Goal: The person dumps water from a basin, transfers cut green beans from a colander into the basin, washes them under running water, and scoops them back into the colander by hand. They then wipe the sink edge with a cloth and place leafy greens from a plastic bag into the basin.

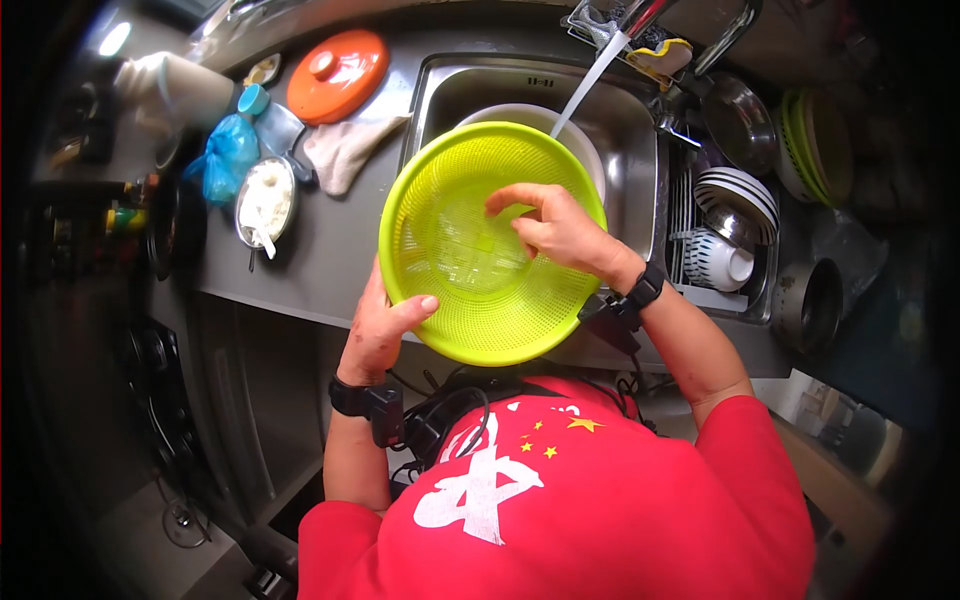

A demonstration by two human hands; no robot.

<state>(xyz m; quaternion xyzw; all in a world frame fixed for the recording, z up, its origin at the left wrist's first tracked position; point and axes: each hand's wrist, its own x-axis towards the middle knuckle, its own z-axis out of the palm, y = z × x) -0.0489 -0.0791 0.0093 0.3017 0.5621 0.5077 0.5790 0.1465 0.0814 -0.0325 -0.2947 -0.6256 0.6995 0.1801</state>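
A lime-green plastic colander point(435, 215) is tilted toward me at the front edge of the sink point(630, 190). My left hand point(375, 325) grips its near-left rim, thumb over the edge, the other fingers hidden underneath. Over the colander's inside is my right hand point(560, 230), its index finger stretched out and bent, apart from the thumb. I see nothing held in it. The colander looks wet and has no visible food in it. Behind it, a pale basin point(583, 147) sits partly hidden in the sink, with a water stream point(592, 85) falling toward it.
On the left counter are an orange lid point(345, 80), a beige cloth point(345, 155), a blue plastic bag point(230, 160) and a bowl of white food point(268, 195) with a spoon. To the right, a dish rack point(715, 298) holds striped bowls point(740, 195). Metal pans point(738, 120) stand behind.
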